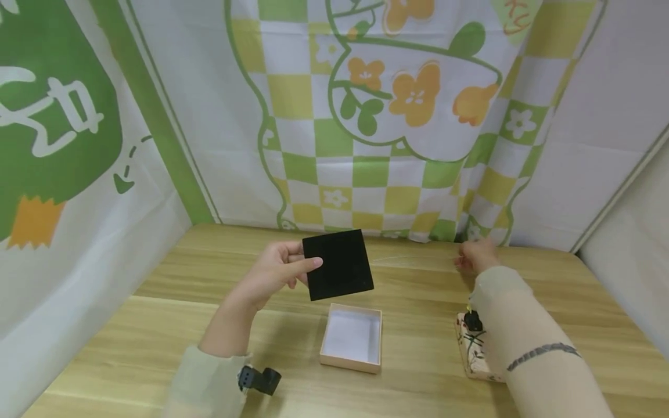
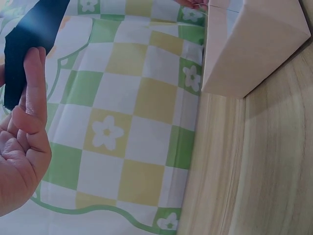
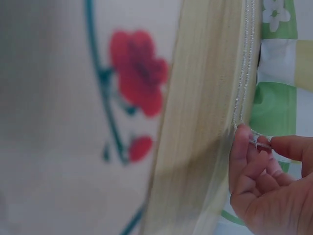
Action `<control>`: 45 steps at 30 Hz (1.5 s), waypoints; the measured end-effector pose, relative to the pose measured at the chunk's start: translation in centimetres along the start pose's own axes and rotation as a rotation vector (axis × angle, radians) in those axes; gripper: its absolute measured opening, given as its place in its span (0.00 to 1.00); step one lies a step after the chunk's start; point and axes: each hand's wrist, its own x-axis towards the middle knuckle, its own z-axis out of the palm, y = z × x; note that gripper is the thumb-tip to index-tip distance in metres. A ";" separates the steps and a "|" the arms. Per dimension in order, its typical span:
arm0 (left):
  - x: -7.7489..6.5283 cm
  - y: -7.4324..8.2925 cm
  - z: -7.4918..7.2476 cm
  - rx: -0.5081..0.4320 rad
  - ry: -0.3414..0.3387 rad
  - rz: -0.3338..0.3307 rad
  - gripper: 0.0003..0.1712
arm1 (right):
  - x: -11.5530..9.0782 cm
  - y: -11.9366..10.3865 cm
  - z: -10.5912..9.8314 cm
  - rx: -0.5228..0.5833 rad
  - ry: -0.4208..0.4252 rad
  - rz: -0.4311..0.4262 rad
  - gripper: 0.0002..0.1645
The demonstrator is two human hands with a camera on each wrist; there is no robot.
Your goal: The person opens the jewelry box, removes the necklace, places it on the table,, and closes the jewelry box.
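Hands: left [image 1: 277, 270] pinches black pad [image 1: 340, 267], right [image 1: 478, 255] silvery strand [image 3: 239, 78] (open box [image 1: 349, 364] below); right sleeve [image 1: 530, 325] overlaps floral case [image 1: 474, 357].

Silvery chain [image 3: 240, 73], cropped (right-wrist view's top edge)

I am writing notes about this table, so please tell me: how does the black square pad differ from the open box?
The black square pad is dark; the open box is pale, with a whitish inside. The black square pad is flat; the open box is hollow, with raised walls. The black square pad is held up in the left hand; the open box rests on the table. Both have a four-cornered outline.
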 end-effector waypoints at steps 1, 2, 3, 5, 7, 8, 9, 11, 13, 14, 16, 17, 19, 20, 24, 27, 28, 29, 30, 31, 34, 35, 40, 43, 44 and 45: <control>0.0 0.0 0.1 0.005 -0.001 0.000 0.12 | 0.0 0.2 -0.1 -0.023 0.012 0.002 0.20; 0.0 0.0 0.1 0.009 -0.002 0.002 0.13 | 0.1 0.4 -0.2 -0.050 0.023 0.001 0.15; 0.0 0.0 0.2 0.015 -0.002 0.006 0.13 | 0.1 0.6 -0.3 -0.070 0.033 -0.007 0.11; 0.0 0.0 0.2 0.021 -0.002 0.014 0.13 | 0.1 0.7 -0.5 -0.101 0.049 -0.024 0.05; 0.1 0.1 0.2 0.027 -0.004 0.024 0.13 | 0.1 0.7 -0.7 -0.117 0.054 -0.039 0.04; 0.1 0.1 0.2 0.030 -0.007 0.027 0.13 | 0.0 0.7 -0.8 -0.127 0.057 -0.043 0.04; 0.1 0.1 0.2 0.032 -0.009 0.028 0.13 | 0.0 0.7 -0.9 -0.140 0.057 -0.047 0.03; 0.0 0.1 0.2 0.036 -0.011 0.024 0.13 | -0.2 0.8 -1.1 -0.158 0.050 -0.054 0.06; 0.0 0.0 0.2 0.040 -0.016 0.016 0.14 | -0.4 0.8 -1.3 -0.184 0.035 -0.057 0.13; -0.1 0.0 0.2 0.042 -0.018 0.012 0.15 | -0.5 0.8 -1.4 -0.200 0.026 -0.058 0.17; -0.1 -0.1 0.3 0.047 -0.023 0.006 0.16 | -0.8 0.8 -1.6 -0.221 0.008 -0.056 0.27; -0.1 -0.2 0.3 0.050 -0.025 0.005 0.17 | -1.0 0.7 -1.7 -0.227 0.002 -0.058 0.30; -0.1 -0.3 0.4 0.054 -0.030 0.002 0.18 | -1.3 0.4 -2.0 -0.245 -0.007 -0.067 0.31; 0.0 -0.3 0.4 0.056 -0.031 0.002 0.19 | -1.4 0.1 -2.0 -0.239 -0.015 -0.069 0.30; 0.0 -0.4 0.4 0.066 -0.036 -0.013 0.19 | -1.7 -1.2 -2.2 -0.252 -0.042 -0.111 0.25; 0.2 -0.4 0.4 0.075 -0.043 -0.032 0.16 | -2.0 -2.4 -2.0 -0.295 -0.097 -0.165 0.29; 0.2 -0.4 0.4 0.077 -0.046 -0.036 0.15 | -2.2 -2.8 -1.9 -0.321 -0.115 -0.188 0.30; 0.3 -0.4 0.4 0.078 -0.050 -0.038 0.14 | -2.5 -3.2 -1.7 -0.347 -0.138 -0.212 0.31; 0.3 -0.4 0.4 0.077 -0.054 -0.040 0.13 | -3.1 -3.7 -1.4 -0.376 -0.168 -0.236 0.32; 0.3 -0.4 0.4 0.077 -0.056 -0.038 0.13 | -3.7 -4.2 -1.1 -0.404 -0.195 -0.259 0.32; 0.2 -0.5 0.3 0.085 -0.062 -0.034 0.15 | -6.0 -5.6 0.1 -0.476 -0.259 -0.334 0.32; 0.2 -0.6 0.3 0.089 -0.064 -0.032 0.15 | -6.7 -5.8 0.6 -0.487 -0.281 -0.357 0.31; 0.2 -0.7 0.3 0.105 -0.075 -0.027 0.18 | -9.6 -5.5 2.7 -0.483 -0.376 -0.460 0.29; 0.2 -0.6 0.2 0.104 -0.080 -0.025 0.18 | -10.9 -4.2 3.9 -0.477 -0.461 -0.512 0.29; 0.2 -0.6 0.2 0.106 -0.081 -0.024 0.18 | -11.3 -3.7 4.2 -0.478 -0.496 -0.519 0.30; 0.2 -0.6 0.2 0.107 -0.083 -0.022 0.18 | -11.7 -3.2 4.5 -0.481 -0.531 -0.524 0.31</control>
